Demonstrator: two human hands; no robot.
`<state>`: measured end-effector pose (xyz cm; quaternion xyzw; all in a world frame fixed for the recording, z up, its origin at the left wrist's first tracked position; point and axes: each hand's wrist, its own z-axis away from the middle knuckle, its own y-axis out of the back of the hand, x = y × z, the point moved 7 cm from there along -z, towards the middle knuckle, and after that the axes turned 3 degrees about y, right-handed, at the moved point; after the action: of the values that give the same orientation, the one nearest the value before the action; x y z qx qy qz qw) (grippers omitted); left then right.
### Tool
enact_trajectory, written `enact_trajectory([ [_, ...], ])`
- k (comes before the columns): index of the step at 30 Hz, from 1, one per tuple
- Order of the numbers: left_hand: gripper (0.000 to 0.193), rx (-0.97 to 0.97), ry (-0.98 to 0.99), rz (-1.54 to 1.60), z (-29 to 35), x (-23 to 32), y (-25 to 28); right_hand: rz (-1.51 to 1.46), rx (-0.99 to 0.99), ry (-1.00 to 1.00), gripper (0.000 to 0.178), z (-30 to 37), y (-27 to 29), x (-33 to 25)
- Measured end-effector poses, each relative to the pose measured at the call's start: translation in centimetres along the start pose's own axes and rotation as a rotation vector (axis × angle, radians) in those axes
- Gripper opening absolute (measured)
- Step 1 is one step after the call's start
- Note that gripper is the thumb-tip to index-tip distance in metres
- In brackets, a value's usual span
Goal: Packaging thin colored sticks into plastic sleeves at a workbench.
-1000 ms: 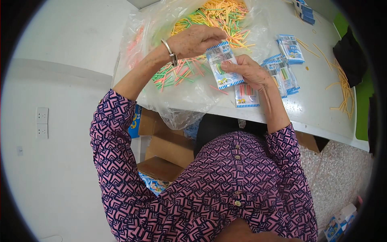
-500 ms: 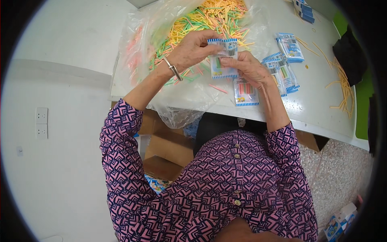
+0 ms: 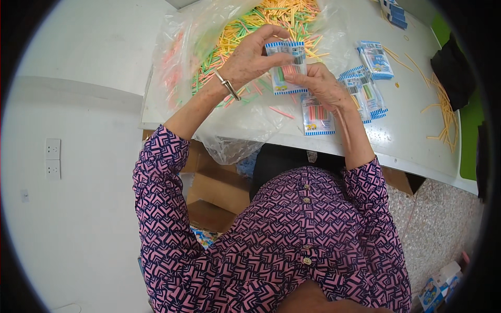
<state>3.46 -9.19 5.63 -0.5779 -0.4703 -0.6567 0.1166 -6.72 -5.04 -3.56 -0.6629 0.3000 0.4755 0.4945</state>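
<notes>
Small clear packet (image 3: 285,68) with blue-striped edges, coloured sticks inside: held above the white tabletop (image 3: 407,130), between both hands; left hand (image 3: 249,58) pinches its upper left edge; right hand (image 3: 319,83) grips its lower right side. Behind it: clear bag of loose coloured sticks (image 3: 250,26); filled packets (image 3: 365,83) just right of the right hand.
</notes>
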Motion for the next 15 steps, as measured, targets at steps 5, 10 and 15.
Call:
enact_trajectory([
  [5, 0.040, 0.004, -0.127, -0.148, 0.2, -0.4, -0.4, 0.114, 0.025, 0.011, 0.028, 0.2, 0.1, -0.2],
  [10, 0.041, -0.039, 0.154, 0.198, 0.9, -1.6, 0.5, 0.015, 0.011, -0.018, 0.027, 0.3, -0.1, -0.4],
  [15, 0.035, 0.076, -0.018, 0.126, 1.7, -1.0, 0.3, 0.019, -0.007, -0.009, 0.027, 0.2, -0.3, 0.0],
])
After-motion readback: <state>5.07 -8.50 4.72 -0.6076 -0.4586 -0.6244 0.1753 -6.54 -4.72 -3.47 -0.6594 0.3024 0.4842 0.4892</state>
